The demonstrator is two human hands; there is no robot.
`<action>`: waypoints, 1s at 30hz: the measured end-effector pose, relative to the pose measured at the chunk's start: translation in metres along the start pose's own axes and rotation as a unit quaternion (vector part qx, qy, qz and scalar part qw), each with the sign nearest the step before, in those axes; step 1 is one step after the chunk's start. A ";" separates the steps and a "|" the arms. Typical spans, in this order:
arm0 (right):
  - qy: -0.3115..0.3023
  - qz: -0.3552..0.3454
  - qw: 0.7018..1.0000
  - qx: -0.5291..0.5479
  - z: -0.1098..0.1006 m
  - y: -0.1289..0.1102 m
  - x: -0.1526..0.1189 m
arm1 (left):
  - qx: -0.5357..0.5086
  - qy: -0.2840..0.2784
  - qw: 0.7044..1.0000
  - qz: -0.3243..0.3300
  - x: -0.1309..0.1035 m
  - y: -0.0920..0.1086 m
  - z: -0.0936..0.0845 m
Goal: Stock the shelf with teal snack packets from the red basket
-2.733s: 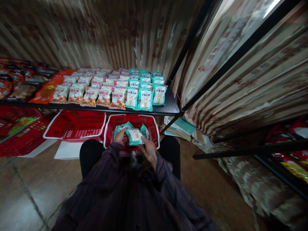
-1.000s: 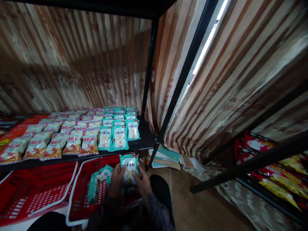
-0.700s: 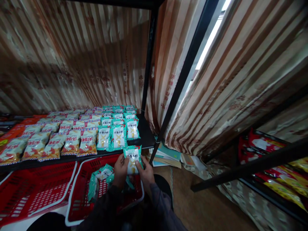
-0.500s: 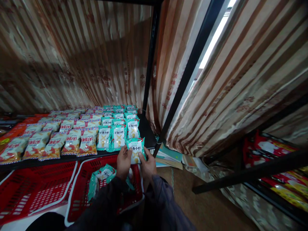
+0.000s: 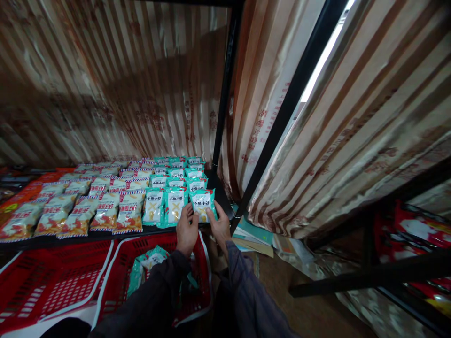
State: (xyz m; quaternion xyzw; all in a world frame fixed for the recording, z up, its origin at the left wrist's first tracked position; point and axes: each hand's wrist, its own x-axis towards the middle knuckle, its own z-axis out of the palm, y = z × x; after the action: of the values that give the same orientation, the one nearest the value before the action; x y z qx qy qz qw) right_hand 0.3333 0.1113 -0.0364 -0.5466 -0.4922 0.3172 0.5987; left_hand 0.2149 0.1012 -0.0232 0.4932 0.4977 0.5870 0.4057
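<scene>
A teal-and-white snack packet [image 5: 202,203] stands at the front right of the shelf, between my two hands. My right hand [image 5: 220,226] grips its lower right edge, the thumb on its front. At its left side is my left hand [image 5: 187,230], fingers curled against the packet's edge. Rows of matching teal packets [image 5: 175,205] lie to the left and behind. Farther left are white-and-orange packets [image 5: 129,211] in rows.
Two red baskets [image 5: 66,277] sit below the shelf's front edge; the right one holds several teal packets [image 5: 150,263]. A black post [image 5: 278,136] slants up on the right. Books [image 5: 255,231] lie beside the shelf, and red packets [image 5: 419,225] are at far right.
Both hands have moved forward and up with the packet, from above the basket's edge to the front of the rightmost teal row. The view has shifted slightly.
</scene>
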 end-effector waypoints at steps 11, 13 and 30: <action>0.019 -0.090 0.993 -0.080 0.003 0.010 0.013 | 0.041 0.000 0.999 0.010 0.000 -0.002 0.001; 0.023 -0.093 0.992 -0.080 0.005 0.010 0.014 | 0.044 0.008 0.999 0.008 0.002 0.000 0.001; 0.016 -0.134 0.979 -0.150 0.010 0.015 0.017 | 0.357 -0.004 0.893 0.274 -0.023 -0.008 0.001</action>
State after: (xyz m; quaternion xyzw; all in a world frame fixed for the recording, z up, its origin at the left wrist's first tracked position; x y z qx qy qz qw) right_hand 0.3320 0.1333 -0.0476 -0.5646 -0.5931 0.1478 0.5547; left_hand 0.2196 0.0804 -0.0356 0.7236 0.5174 0.4559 0.0273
